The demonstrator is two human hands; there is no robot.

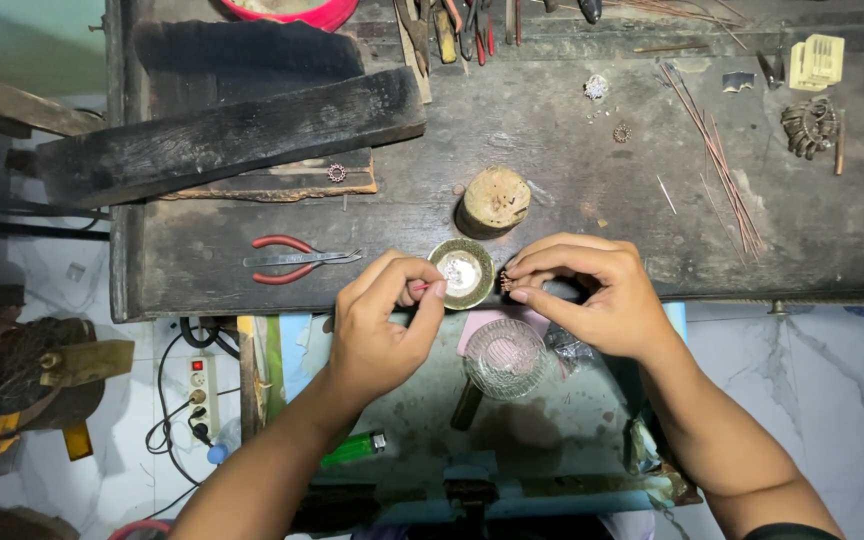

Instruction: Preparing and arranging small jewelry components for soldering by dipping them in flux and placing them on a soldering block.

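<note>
My left hand pinches a thin reddish tool at the front edge of a dark wooden workbench. Its tip points toward a small round brass dish holding pale powder. My right hand sits just right of that dish, and its fingertips pinch a tiny coppery ornament. A clear glass bowl stands below, between my wrists. A short wooden stump rises just beyond the dish.
Red-handled pliers lie left on the bench. Thin copper wires spread at the right, near a coiled wire bundle. A charred block lies at back left. A power strip and green lighter sit below.
</note>
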